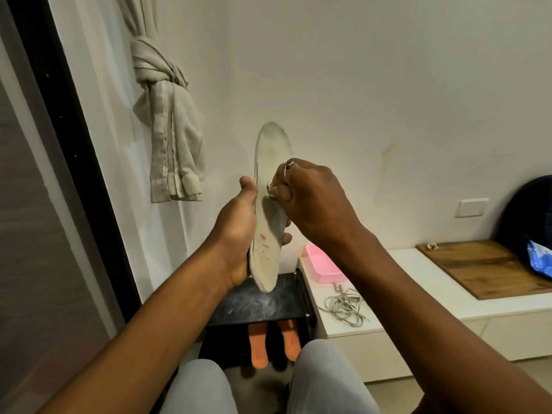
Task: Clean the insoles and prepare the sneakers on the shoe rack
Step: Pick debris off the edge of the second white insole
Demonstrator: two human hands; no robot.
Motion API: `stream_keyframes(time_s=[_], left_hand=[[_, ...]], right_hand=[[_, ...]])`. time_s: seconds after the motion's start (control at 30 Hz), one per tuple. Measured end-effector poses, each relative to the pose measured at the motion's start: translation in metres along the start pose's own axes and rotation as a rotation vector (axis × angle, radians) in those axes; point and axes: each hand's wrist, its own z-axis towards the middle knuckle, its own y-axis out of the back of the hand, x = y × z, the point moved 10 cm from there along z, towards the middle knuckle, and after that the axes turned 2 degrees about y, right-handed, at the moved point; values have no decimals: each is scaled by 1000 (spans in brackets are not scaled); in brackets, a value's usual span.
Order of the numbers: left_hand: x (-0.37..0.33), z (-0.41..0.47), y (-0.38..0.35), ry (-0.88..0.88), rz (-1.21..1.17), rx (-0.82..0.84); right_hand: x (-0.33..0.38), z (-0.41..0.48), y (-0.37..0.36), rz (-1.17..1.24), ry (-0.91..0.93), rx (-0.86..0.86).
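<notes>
Grey-trousered knees (322, 380) sit lowest; left hand (236, 234) grips an upright insole (270, 204), right hand (310, 198) pinches a small wad (269, 186) against it.

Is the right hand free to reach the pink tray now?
Probably not yet: the right hand is closed on a small wad against the insole. The pink tray lies unobstructed just below it.

Black shoe rack (257, 306) top: dusty, w/ pale smears. Lower shelf: 2 orange insoles (274, 342) side by side. White bench (418, 300) at right: pink tray (322, 265), grey laces (343, 307) tangled nr it, wooden board (490, 267).
</notes>
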Motion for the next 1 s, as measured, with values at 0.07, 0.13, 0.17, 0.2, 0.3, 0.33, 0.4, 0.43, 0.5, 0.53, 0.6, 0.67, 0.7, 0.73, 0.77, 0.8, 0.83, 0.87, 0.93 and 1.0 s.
stream_keyframes(time_s=[0.07, 0.13, 0.17, 0.2, 0.3, 0.33, 0.4, 0.43, 0.5, 0.53, 0.6, 0.67, 0.7, 0.73, 0.77, 0.8, 0.83, 0.87, 0.93, 1.0], left_hand=[[0, -2, -2, -4, 14, -15], [1, -2, -1, -8, 5, -35], [2, -1, 1, -8, -2, -50], [3, 1, 3, -9, -7, -59], [1, 4, 9, -35, -58, -64], [-2, 5, 12, -47, -75, -70], [-7, 8, 20, -67, -88, -83], [-9, 10, 23, -71, -93, -83], [-12, 13, 25, -66, -121, -54], [-13, 13, 25, -57, -144, -35], [-17, 12, 24, -59, -187, -3], [-21, 10, 22, -78, -213, 23], [-20, 9, 19, -81, -223, 38], [-19, 7, 14, -73, -234, 64], [-15, 5, 7, -54, -236, 95], [-11, 2, 0, -30, -236, 126], [-8, 0, -6, -5, -237, 150], [-5, -2, -10, 13, -240, 172], [-4, -3, -13, 30, -247, 216], [-7, -5, -16, 34, -219, 269]], right_hand=[[0, 0, -3, -28, -6, 33], [0, 0, -7, 22, -24, 108], [1, -1, -9, 60, -36, 153], [2, -2, -11, 95, -47, 197], [10, -7, -19, 188, -80, 290], [13, -8, -21, 219, -80, 304], [20, -9, -25, 256, -74, 364], [23, -12, -26, 275, -74, 417], [26, -18, -30, 349, -101, 535], [27, -21, -31, 400, -126, 574], [25, -21, -27, 487, -162, 561], [19, -15, -19, 527, -188, 448], [15, -12, -15, 534, -208, 376], [11, -10, -13, 541, -233, 307], [7, -9, -11, 531, -257, 240], [5, -8, -8, 498, -267, 173], [4, -6, -6, 441, -260, 115], [3, -6, -5, 388, -249, 77], [3, -5, -3, 329, -242, 18], [1, -5, 5, 274, -229, -77]])
